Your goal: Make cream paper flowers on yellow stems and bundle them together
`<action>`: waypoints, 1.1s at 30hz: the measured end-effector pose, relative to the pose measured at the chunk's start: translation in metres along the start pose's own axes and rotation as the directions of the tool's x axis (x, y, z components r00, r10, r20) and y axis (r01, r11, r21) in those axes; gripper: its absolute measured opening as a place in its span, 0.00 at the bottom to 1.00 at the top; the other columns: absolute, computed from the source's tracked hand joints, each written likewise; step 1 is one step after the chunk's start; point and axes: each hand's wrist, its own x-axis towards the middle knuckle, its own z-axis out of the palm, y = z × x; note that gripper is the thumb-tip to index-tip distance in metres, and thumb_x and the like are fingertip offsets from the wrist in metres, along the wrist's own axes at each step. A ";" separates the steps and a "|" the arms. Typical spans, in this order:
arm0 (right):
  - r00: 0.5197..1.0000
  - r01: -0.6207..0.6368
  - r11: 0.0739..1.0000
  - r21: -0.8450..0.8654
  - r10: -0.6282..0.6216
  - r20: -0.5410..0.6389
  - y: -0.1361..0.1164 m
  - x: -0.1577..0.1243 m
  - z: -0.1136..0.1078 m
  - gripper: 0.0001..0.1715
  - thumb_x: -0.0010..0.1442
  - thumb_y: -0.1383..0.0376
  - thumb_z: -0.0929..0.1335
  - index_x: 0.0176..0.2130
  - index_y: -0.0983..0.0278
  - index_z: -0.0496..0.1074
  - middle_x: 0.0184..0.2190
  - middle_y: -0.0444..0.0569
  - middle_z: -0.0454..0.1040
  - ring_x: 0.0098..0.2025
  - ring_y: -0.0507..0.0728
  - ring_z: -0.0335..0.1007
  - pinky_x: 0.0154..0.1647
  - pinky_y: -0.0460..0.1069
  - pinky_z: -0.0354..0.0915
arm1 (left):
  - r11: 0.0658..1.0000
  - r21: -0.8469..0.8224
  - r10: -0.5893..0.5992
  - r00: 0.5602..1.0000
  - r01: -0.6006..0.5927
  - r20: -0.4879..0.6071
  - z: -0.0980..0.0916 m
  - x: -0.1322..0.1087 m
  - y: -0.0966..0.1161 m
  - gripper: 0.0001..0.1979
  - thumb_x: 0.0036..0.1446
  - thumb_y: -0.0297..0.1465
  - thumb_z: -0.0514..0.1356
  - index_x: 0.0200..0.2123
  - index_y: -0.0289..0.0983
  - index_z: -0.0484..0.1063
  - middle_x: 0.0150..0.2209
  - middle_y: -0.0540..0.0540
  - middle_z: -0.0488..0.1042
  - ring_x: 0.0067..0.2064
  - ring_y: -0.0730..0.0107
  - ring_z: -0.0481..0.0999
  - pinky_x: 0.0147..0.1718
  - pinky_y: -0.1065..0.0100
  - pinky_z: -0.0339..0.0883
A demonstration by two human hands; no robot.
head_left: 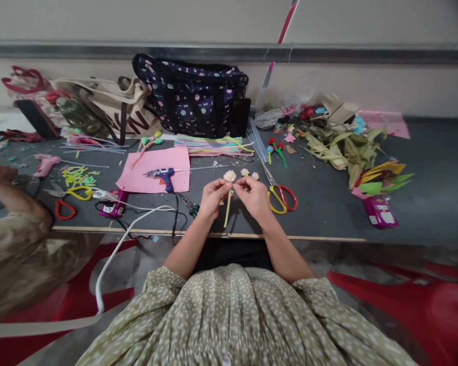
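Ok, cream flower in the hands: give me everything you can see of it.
The flower has a small, cream, ruffled head that looks papery, though its exact material can't be told. A slim, pale yellow-green stem runs from below the head toward the person, slanting slightly left. The left hand pinches it just under the head; the right hand has its fingertips close at the same spot, grip unclear. It's near the table's front edge.

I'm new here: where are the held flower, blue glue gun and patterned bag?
Held flower (229,176): head view, on its petals.
Blue glue gun (167,178): head view, on its body.
Patterned bag (197,99): head view, front panel.
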 end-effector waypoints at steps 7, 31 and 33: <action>0.999 -0.036 0.998 0.053 0.034 0.041 0.003 0.003 -0.004 0.11 0.53 0.58 0.68 0.28 0.64 0.73 0.23 0.45 0.74 0.25 0.52 0.67 0.28 0.46 0.63 | 0.984 -0.069 -0.157 0.983 0.164 0.094 -0.006 0.002 -0.001 0.15 0.40 0.35 0.72 0.25 0.34 0.71 0.21 0.52 0.69 0.22 0.78 0.69 0.27 0.72 0.69; 0.992 0.079 0.890 -0.450 -0.114 -0.051 0.006 -0.003 0.014 0.08 0.58 0.64 0.63 0.30 0.62 0.71 0.31 0.48 0.74 0.33 0.55 0.69 0.35 0.47 0.59 | 0.964 0.229 0.168 0.978 -0.136 -0.123 -0.006 0.003 -0.013 0.12 0.42 0.36 0.69 0.28 0.34 0.78 0.24 0.49 0.75 0.25 0.73 0.72 0.27 0.70 0.69; 0.993 0.086 0.879 -0.469 -0.114 -0.030 0.005 -0.004 0.015 0.08 0.58 0.64 0.63 0.31 0.61 0.71 0.32 0.48 0.74 0.34 0.55 0.69 0.35 0.47 0.59 | 0.971 0.209 0.147 0.981 -0.119 -0.124 -0.007 0.004 -0.013 0.12 0.41 0.37 0.69 0.27 0.34 0.78 0.24 0.49 0.75 0.25 0.73 0.72 0.27 0.70 0.69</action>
